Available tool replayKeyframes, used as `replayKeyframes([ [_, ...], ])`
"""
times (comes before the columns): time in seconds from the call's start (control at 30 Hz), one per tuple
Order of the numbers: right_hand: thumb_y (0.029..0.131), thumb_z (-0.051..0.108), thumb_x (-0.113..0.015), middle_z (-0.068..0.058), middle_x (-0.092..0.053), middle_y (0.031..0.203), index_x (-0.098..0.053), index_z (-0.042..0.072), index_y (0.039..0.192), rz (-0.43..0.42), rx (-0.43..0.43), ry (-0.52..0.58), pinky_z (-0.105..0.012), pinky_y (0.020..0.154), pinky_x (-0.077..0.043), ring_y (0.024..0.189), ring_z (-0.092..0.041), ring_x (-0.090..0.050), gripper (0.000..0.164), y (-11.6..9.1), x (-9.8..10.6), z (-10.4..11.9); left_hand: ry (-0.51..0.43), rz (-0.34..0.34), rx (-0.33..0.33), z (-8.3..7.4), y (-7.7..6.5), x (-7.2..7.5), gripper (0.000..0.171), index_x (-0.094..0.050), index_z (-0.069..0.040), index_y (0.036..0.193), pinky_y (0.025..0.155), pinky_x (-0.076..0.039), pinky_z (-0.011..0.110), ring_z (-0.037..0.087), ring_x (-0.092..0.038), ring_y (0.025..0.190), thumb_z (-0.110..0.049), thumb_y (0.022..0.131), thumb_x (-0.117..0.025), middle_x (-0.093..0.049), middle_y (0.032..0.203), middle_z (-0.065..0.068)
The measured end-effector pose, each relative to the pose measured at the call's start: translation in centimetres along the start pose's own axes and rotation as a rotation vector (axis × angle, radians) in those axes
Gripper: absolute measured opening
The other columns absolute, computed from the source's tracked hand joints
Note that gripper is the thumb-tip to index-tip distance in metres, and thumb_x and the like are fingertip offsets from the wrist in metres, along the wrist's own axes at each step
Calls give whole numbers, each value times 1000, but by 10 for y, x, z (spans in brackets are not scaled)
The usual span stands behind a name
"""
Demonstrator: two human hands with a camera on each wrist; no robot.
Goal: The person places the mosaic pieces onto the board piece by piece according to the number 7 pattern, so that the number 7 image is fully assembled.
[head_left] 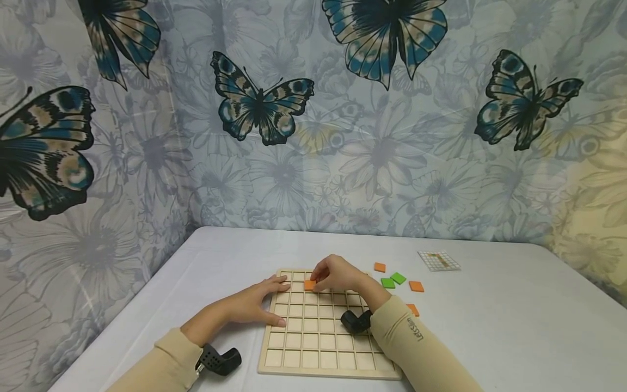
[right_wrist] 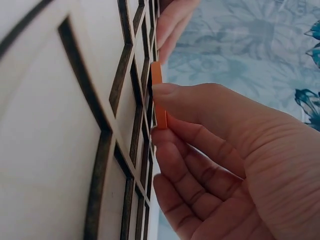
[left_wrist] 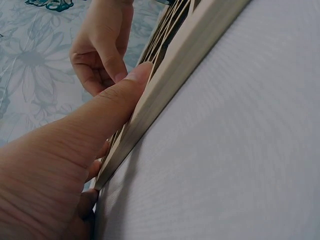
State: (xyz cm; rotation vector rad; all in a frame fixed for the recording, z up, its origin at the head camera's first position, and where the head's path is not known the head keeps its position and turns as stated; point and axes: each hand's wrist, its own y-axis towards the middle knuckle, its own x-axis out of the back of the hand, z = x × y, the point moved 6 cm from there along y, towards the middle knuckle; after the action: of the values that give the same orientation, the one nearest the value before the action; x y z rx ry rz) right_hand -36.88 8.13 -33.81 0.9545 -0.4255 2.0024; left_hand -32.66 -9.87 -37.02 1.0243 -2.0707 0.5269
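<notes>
A wooden grid board (head_left: 294,341) with square cells lies on the white table. My right hand (head_left: 338,274) pinches an orange square tile (head_left: 309,285) between thumb and fingers at the board's far left part. In the right wrist view, the orange tile (right_wrist: 159,95) is held by its edges right at the grid. My left hand (head_left: 252,302) rests on the board's left edge with fingers spread. The left wrist view shows its thumb (left_wrist: 117,100) lying on the wooden rim. The tile is hidden in that view.
Right of the board lie orange tiles (head_left: 416,286) and green tiles (head_left: 388,283); another orange tile (head_left: 413,310) is partly behind the right sleeve. Farther back right is a small printed grid card (head_left: 439,261). A butterfly-patterned cloth (head_left: 382,179) hangs behind the table.
</notes>
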Motion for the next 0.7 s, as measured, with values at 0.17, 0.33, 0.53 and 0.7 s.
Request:
replayKeyframes([
  [0.17,76,9,-76,-4,-68,80,-71,3,90,0,-3,-25,-20,64,-50,70,-7,-58,16,0,1,1,1,-4,-3,1,1,0,81,-42,-18,141,113,-13,60,33,-10,145,-47,72,-76,-21,156,3],
  [0.33,75,9,-76,-3,-68,80,-71,3,90,-4,-5,-46,-20,63,-49,69,-7,-58,16,0,1,1,2,-7,-7,1,2,0,81,-43,-18,140,113,-13,60,33,-10,145,-47,72,-76,-21,156,3],
  [0.53,75,9,-76,-2,-68,79,-72,4,89,-7,-25,-42,-20,62,-49,69,-7,-58,15,1,0,-1,-6,-2,-12,2,1,-1,81,-43,-17,140,113,-12,60,34,-10,145,-46,72,-76,-21,156,4],
  [0.7,75,8,-76,-3,-69,80,-72,3,89,-7,-24,-29,-20,63,-50,69,-7,-58,15,1,-1,-2,-17,2,-19,1,1,-1,81,-43,-16,140,113,-12,60,34,-9,145,-46,72,-76,-22,156,5],
])
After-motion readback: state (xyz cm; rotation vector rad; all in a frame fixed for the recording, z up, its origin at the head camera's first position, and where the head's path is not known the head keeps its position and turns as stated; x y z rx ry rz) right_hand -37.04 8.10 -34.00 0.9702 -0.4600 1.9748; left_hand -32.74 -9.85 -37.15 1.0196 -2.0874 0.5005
